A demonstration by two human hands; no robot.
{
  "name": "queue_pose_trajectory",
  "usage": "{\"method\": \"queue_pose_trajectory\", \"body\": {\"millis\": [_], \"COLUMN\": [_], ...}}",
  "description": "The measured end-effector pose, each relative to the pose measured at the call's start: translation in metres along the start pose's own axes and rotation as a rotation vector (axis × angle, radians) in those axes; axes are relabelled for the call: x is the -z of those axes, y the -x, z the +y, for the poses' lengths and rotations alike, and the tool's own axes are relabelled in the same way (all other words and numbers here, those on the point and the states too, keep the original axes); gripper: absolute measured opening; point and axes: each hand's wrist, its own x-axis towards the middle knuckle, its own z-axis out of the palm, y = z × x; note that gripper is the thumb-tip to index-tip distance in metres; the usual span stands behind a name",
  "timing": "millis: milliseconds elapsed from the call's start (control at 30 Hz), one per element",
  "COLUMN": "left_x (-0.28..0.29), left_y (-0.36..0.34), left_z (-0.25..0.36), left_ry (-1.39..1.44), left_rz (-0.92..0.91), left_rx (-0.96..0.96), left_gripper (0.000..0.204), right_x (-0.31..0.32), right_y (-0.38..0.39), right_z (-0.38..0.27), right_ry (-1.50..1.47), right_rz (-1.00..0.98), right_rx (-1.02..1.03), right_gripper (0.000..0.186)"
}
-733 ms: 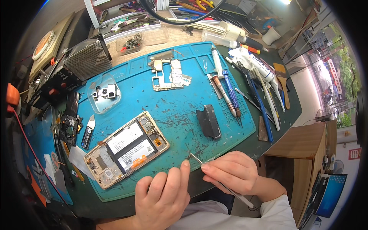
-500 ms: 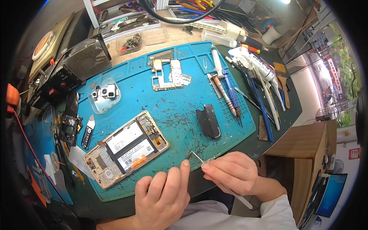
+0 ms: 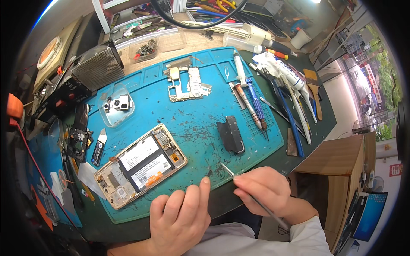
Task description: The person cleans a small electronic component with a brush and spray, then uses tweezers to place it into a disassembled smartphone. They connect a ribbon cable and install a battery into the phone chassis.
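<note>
My right hand (image 3: 267,190) pinches a pair of slim metal tweezers (image 3: 260,204); their pointed tip is just over the mat's front edge. Left of it is my left hand (image 3: 181,215), fingers curled and the index finger reaching farthest forward; its thumb is hidden. A tiny dark piece (image 3: 208,173) shows at that index fingertip, too small to name. Beyond my left hand lies an opened phone (image 3: 141,166), its battery and inner parts exposed. A black phone module (image 3: 230,135) rests on the blue-green mat (image 3: 192,123) beyond the tweezers.
Phone circuit boards (image 3: 188,84) lie at the mat's far side. A clear dish (image 3: 116,104) holds camera modules. A utility knife (image 3: 99,147) lies left of the phone. Syringe (image 3: 240,68), screwdrivers (image 3: 256,102) and brushes (image 3: 314,85) crowd the right. A dark cable (image 3: 192,24) arches overhead.
My right hand has shifted slightly right, and the tweezers' tip has swung away from the left index fingertip. The left hand has barely moved.
</note>
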Motion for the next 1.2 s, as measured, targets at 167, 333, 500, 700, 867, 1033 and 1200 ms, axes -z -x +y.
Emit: {"method": "queue_pose_trajectory", "body": {"millis": [167, 333, 500, 700, 867, 1033, 1200], "left_x": [-0.001, -0.001, 0.000, 0.001, 0.001, 0.001, -0.004], "left_y": [0.000, 0.000, -0.001, 0.000, -0.003, -0.002, 0.001], "left_z": [0.000, -0.001, -0.001, -0.002, -0.001, 0.000, 0.000], "left_ry": [0.019, 0.036, 0.064, 0.060, 0.056, 0.068, 0.089], "left_rz": [0.005, 0.005, 0.008, 0.010, 0.009, 0.022, 0.056], "left_rx": [0.001, 0.005, 0.000, -0.003, -0.001, 0.011, 0.018], "left_gripper": [0.053, 0.054, 0.056, 0.057, 0.057, 0.057, 0.057], "right_x": [-0.001, -0.005, -0.020, -0.019, -0.020, -0.011, 0.010], "right_y": [-0.002, -0.034, -0.038, -0.040, -0.039, -0.038, -0.019], "right_z": [-0.006, -0.008, 0.001, -0.001, -0.002, 0.000, 0.008], "right_ry": [-0.268, -0.147, -0.104, -0.009, 0.042, 0.024, -0.020], "right_rz": [0.118, -0.106, -0.117, -0.150, -0.127, -0.032, 0.197], "right_rx": [-0.212, -0.149, -0.118, -0.109, -0.147, -0.131, -0.260], "right_gripper": [0.035, 0.037, 0.035, 0.030, 0.027, 0.029, 0.021]}}
